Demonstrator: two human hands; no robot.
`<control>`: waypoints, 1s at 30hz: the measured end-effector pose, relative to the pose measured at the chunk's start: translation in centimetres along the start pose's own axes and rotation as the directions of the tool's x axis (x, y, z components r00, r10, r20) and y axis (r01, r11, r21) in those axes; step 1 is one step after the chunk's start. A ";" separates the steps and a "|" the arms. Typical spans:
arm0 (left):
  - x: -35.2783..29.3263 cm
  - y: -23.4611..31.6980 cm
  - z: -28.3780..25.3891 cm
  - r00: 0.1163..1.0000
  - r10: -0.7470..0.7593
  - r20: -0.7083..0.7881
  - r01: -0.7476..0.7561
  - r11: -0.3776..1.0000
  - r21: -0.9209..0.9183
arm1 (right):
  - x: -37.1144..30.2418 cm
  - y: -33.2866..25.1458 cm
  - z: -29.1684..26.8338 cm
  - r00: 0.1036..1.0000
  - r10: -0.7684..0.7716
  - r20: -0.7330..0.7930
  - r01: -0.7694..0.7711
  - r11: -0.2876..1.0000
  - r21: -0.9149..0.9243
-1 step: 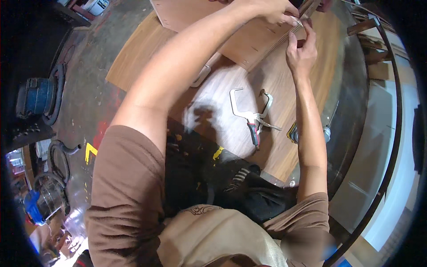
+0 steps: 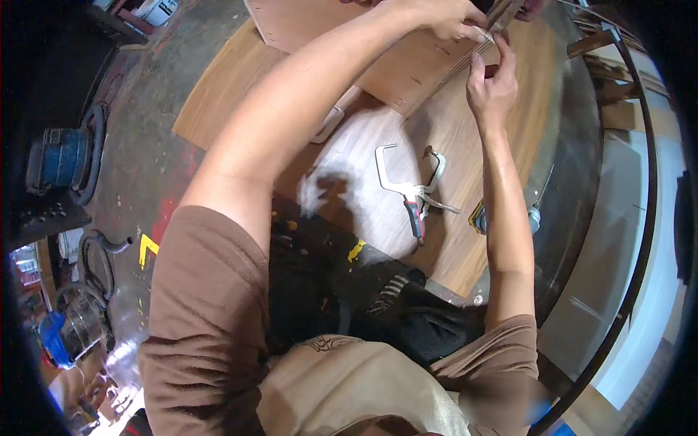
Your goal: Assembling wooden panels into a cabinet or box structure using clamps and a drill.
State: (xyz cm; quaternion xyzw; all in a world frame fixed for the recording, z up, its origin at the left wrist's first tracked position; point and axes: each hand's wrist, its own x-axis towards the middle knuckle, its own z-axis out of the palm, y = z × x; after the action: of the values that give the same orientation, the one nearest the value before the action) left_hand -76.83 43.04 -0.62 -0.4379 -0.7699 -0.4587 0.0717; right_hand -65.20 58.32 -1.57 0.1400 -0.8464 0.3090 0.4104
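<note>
Both my arms reach to the top of the view, over a brown wooden board assembly (image 2: 407,78) with slotted pocket holes. My left hand (image 2: 451,20) is closed at the board's upper right edge, its fingertips meeting at a small pale piece (image 2: 489,36) too small to name. Just below and to the right, my right hand (image 2: 494,86) curls its thumb and fingers at the same edge, close to the left fingertips. What lies between its fingers is hidden. Nearer me, a locking clamp (image 2: 413,196) with silver jaws and a dark red-black handle lies on a wood-grain panel (image 2: 465,251).
Another person's hand (image 2: 532,9) shows at the top edge. A power tool (image 2: 478,218) is partly hidden behind my right forearm. On the left stand a blue machine (image 2: 62,156) and a grey hose (image 2: 94,254). A dark metal bar (image 2: 649,182) curves along the right, beside white sheets (image 2: 618,232).
</note>
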 end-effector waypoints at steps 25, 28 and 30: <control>-2.2 7.6 -2.5 0.964 -0.255 0.074 0.223 0.930 0.291 | -2.3 2.6 -0.5 0.969 0.236 0.071 -0.245 0.894 0.375; -2.1 7.1 -2.8 0.988 -0.156 0.002 0.152 0.965 0.212 | -3.5 5.2 0.9 0.994 0.108 -0.008 -0.093 0.891 0.444; -1.7 6.9 -2.7 0.994 -0.103 -0.031 0.107 0.977 0.183 | -4.2 7.7 0.6 0.983 0.183 0.005 -0.174 0.927 0.332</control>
State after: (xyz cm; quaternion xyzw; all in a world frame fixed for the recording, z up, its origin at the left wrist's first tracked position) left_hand -71.49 41.29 4.44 -0.3832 -0.8302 -0.3932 0.0960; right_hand -66.76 63.84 -8.25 0.1254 -0.7862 0.4846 0.3623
